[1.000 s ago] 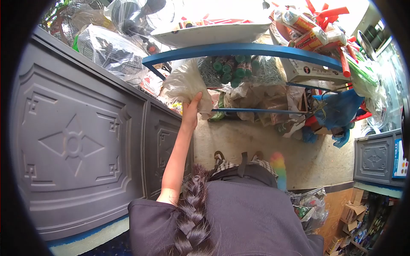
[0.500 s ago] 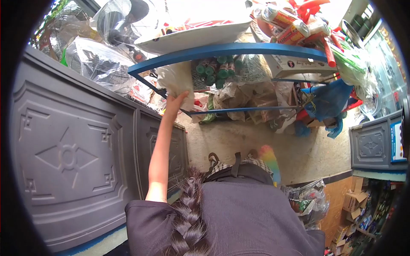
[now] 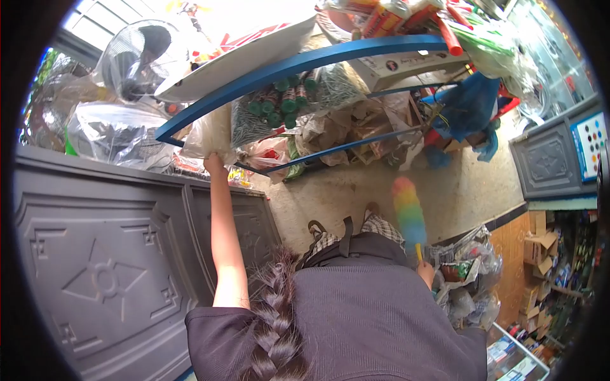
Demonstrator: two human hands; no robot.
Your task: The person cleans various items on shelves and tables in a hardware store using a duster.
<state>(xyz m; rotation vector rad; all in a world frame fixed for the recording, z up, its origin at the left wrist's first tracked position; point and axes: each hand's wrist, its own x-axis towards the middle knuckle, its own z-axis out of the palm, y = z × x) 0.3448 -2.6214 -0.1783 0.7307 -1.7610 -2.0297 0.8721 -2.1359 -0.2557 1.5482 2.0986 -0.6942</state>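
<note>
Left grip (image 3: 216, 164), closure unclear, touches far-left translucent plastic bag (image 3: 210, 134); right grip (image 3: 426, 273) clasps fluffy rainbow duster (image 3: 408, 213); white box (image 3: 416, 68) lettering illegible

A grey panelled cabinet (image 3: 108, 273) stands below and left of the left hand (image 3: 216, 161), pale floor (image 3: 343, 190) spreads to its right, and strong white light (image 3: 244, 14) glares beyond it.

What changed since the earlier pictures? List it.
The right hand has come into view, holding the rainbow duster, which has moved forward, clear of the torso. The view has tilted, so the blue rack slants. The left hand stays at the plastic bag at the rack's left end.
</note>
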